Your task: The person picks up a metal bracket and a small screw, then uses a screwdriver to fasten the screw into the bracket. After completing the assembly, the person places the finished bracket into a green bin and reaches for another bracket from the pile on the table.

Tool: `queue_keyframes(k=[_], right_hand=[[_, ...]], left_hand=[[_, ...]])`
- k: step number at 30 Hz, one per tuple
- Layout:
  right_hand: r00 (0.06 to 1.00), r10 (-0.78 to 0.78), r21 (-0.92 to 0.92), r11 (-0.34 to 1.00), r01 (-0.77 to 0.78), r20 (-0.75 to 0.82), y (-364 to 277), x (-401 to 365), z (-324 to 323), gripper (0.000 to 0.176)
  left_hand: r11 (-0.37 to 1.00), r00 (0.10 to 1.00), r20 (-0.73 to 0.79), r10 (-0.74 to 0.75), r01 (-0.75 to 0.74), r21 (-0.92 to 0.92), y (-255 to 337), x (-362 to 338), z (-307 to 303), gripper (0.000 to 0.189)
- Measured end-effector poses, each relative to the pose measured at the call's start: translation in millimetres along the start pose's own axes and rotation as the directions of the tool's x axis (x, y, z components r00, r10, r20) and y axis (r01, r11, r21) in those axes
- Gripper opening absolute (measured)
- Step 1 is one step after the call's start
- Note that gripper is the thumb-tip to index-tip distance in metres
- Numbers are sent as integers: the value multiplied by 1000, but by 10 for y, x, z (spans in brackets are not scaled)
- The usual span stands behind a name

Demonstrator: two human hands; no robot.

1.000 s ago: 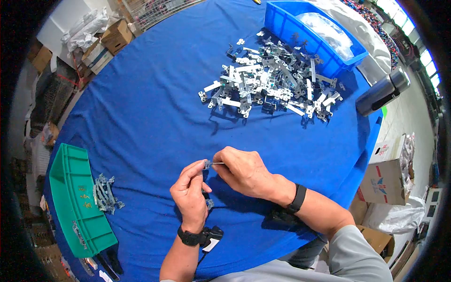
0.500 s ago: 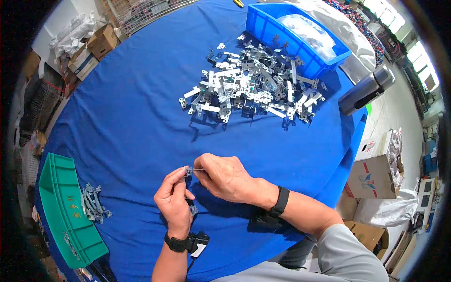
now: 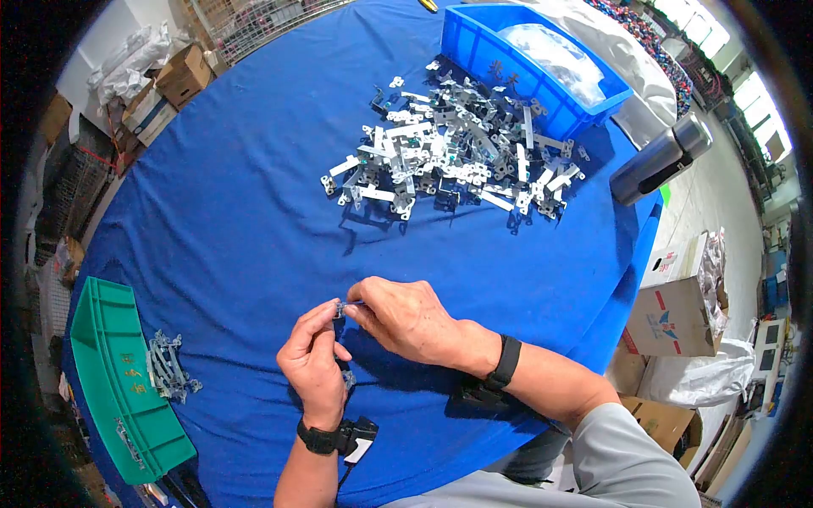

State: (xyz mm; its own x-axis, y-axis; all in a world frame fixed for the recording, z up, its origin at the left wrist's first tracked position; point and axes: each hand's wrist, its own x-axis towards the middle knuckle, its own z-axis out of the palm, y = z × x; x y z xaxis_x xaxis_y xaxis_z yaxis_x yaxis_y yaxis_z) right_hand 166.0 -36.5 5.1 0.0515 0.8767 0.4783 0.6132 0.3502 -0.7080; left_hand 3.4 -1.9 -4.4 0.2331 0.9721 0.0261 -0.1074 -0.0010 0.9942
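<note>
My left hand (image 3: 313, 362) is closed, pinching a small metal bracket (image 3: 340, 311) between thumb and fingertips over the blue cloth. From the right, my right hand (image 3: 411, 322) meets it, fingers pinched on a thin metal piece (image 3: 353, 303) that reaches to the bracket; my knuckles partly cover it. Another small metal part (image 3: 348, 378) shows beside the left palm. Farther up the cloth lies a loose pile of silvery metal brackets (image 3: 449, 152).
A green tray (image 3: 118, 381) stands at the left with a few metal parts (image 3: 172, 368) beside it. At the back right are a blue bin (image 3: 517, 72) holding clear plastic and a grey flask (image 3: 660, 161). Cardboard boxes (image 3: 677, 296) sit off the table at the right.
My right fingers have shifted slightly toward the left hand, and the thin piece now shows less between them. The left hand holds almost still.
</note>
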Motion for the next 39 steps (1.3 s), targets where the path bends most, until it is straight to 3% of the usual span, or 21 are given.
queue_keyframes(k=[5,7,14,19,25,29,31,34,39], right_hand=[[1000,13,12,1000,-13,1,25,-12,18,17],[996,21,-60,998,-16,86,46,-27,10,17],[997,69,-41,997,-68,35,-3,-9,12,14],[992,36,-159,987,-16,118,54,-47,22,17],[999,40,-62,997,-38,33,22,-23,37,18],[999,41,-71,997,-38,33,4,-20,14,17],[991,52,-182,983,-29,121,45,-39,19,17],[998,54,-27,998,-53,34,19,-17,35,17],[996,46,-74,996,-40,81,45,-40,20,17]], left_hand=[[999,999,-7,-31,31,8,6,0,-12,25],[999,999,-12,-38,38,0,10,1,-11,26],[999,998,-32,-47,47,1,8,5,-1,25],[1000,1000,-2,6,-5,17,5,4,9,26],[1000,1000,-2,-11,11,22,18,4,6,26],[1000,1000,-8,-6,6,30,20,7,14,27],[1000,1000,-17,5,-4,27,14,4,13,27],[1000,1000,-16,-2,3,31,14,5,7,28],[1000,1000,-12,-6,6,20,14,7,0,28]])
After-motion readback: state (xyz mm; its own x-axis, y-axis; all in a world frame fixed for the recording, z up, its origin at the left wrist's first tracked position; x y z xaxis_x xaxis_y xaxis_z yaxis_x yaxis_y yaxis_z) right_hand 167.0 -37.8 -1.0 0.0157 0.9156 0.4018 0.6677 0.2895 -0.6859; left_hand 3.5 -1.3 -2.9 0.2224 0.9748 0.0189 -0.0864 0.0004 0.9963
